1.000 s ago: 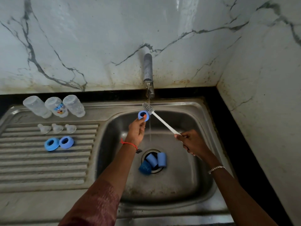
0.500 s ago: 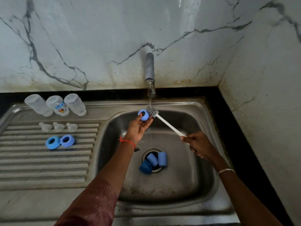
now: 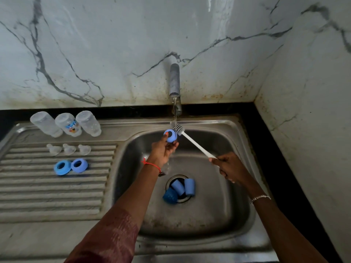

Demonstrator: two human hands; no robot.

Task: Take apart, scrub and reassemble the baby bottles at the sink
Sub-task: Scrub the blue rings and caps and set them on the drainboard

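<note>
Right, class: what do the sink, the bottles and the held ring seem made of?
Sink: probably stainless steel, dull grey sheen. Bottles: likely clear plastic, cloudy see-through walls. Ring in the left hand: seemingly matte blue plastic, opaque, no glare.

place: home kitchen, as is suggested by the fittings | steel sink [image 3: 209,215] is set in a black counter [image 3: 123,112] | ribbed drainboard [image 3: 57,196] at 9 o'clock | running tap [image 3: 174,80] is mounted at 12 o'clock | stained marble-look walls [image 3: 114,44] are seen behind
</note>
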